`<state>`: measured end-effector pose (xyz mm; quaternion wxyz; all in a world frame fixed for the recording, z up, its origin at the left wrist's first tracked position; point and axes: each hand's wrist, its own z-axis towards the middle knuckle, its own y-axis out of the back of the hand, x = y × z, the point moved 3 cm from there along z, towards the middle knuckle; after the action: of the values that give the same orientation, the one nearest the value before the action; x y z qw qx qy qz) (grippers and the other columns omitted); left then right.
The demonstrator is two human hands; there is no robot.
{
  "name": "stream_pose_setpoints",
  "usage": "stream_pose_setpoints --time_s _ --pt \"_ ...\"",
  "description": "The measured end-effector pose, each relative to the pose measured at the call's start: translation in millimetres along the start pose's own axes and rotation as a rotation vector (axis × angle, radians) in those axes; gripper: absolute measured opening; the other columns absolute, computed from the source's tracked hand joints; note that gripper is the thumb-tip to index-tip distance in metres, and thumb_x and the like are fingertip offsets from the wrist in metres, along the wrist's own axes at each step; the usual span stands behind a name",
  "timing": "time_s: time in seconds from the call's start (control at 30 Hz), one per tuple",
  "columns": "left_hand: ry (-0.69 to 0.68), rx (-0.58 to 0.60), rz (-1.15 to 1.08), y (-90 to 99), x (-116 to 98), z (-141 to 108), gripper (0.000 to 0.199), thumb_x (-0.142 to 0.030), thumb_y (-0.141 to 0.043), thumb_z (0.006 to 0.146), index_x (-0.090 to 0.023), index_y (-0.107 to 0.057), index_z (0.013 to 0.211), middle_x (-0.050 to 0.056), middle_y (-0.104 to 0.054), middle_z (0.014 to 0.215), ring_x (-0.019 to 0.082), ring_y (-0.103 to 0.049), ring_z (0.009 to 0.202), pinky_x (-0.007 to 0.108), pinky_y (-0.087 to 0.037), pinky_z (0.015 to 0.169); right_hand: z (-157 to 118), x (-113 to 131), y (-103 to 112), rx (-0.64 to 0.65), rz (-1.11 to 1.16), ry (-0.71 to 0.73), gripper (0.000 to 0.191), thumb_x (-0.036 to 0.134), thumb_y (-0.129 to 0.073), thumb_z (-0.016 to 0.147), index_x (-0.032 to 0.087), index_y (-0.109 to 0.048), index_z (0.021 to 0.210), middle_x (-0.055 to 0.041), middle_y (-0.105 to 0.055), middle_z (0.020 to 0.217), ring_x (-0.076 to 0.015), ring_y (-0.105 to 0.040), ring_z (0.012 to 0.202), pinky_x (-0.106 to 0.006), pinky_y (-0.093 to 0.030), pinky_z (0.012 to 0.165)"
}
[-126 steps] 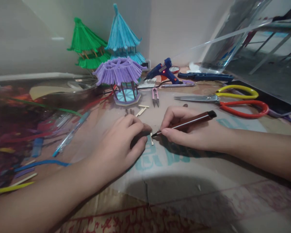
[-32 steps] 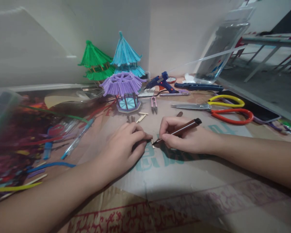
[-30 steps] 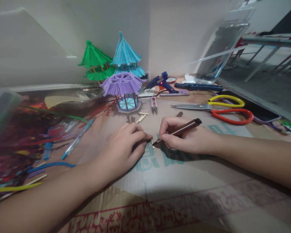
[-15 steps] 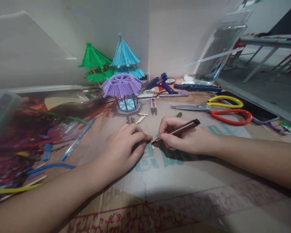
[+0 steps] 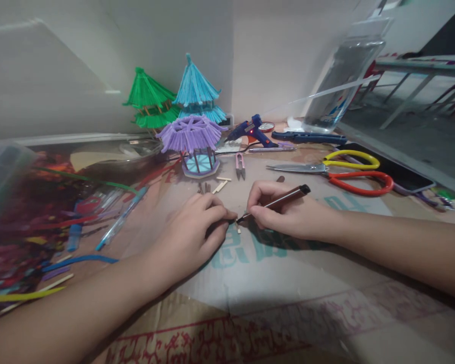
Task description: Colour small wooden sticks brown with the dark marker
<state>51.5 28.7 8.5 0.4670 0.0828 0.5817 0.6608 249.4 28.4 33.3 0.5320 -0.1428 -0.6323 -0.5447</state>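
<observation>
My right hand (image 5: 280, 210) is closed round a brown marker pen (image 5: 284, 198), held slanting with its black end up to the right. The pen's fine tip touches a short wooden stick (image 5: 238, 228) lying on the sheet. Part of this stick looks brown, while its near end is pale. With its fingers bent together, my left hand (image 5: 202, 227) pins the far end of the stick under its fingertips. Just beyond my left hand lie pale stick pieces (image 5: 222, 185) and several brown ones (image 5: 205, 188). A purple-roofed pavilion model (image 5: 192, 136) stands behind them.
Green (image 5: 146, 93) and blue (image 5: 197, 83) pavilion models stand at the back, beside a glue gun (image 5: 252, 130). Pink snips (image 5: 240, 166), large scissors (image 5: 326, 168), a utility knife (image 5: 309, 137) and a phone (image 5: 398, 172) lie rightward. A blue pen (image 5: 121, 218) and pipe cleaners clutter the left.
The marker tip has shifted slightly left along the small stick, and more of the stick looks brown. My left hand stays almost in place.
</observation>
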Motion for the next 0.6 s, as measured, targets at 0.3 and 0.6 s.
stream_pose_setpoints --time_s 0.3,0.6 --pt "0.017 0.005 0.007 1.7 -1.3 -0.6 0.016 -0.018 -0.053 0.097 -0.021 -0.068 0.102 0.005 -0.061 0.102 0.023 -0.056 0.100 0.040 -0.046 0.084 -1.7 1.1 -1.0 0.057 0.062 0.018 0.010 0.019 -0.059 0.087 0.019 -0.052 0.079 0.0036 -0.059 0.062 -0.0095 -0.053 0.054 -0.022 -0.039 0.050" --pt "0.006 0.011 -0.002 0.0 0.1 0.2 0.017 -0.018 -0.052 0.097 -0.022 -0.067 0.103 0.006 -0.061 0.101 0.023 -0.056 0.100 0.040 -0.046 0.086 -1.2 1.2 -1.3 0.075 0.079 0.024 0.011 0.019 -0.060 0.086 0.020 -0.052 0.079 0.0040 -0.059 0.060 -0.0094 -0.053 0.054 -0.021 -0.039 0.049"
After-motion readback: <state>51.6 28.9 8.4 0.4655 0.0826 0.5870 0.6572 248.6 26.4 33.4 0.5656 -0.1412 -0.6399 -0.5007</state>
